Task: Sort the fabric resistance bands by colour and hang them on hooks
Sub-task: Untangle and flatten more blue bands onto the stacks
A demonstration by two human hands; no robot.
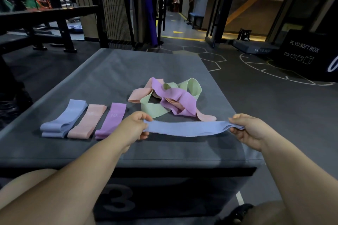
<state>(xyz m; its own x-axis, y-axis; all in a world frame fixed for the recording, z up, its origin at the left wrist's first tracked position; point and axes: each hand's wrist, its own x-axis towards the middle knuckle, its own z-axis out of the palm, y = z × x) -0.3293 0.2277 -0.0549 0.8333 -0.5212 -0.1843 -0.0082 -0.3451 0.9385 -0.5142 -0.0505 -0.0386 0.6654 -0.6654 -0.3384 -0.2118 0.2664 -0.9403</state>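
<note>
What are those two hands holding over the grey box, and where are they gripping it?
A blue band, stretched flat between them: the left hand pinches its left end, the right hand its right end.

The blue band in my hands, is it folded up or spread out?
Spread out: the blue band spans lengthwise between the left hand and right hand, each pinching one end.

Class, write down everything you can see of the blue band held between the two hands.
The blue band is a flat loop of soft, woven-looking fabric, periwinkle, pulled out level and slightly sagging. The left hand pinches one end, the right hand the other. It hangs over the grey padded box, near the tangled pile.
</note>
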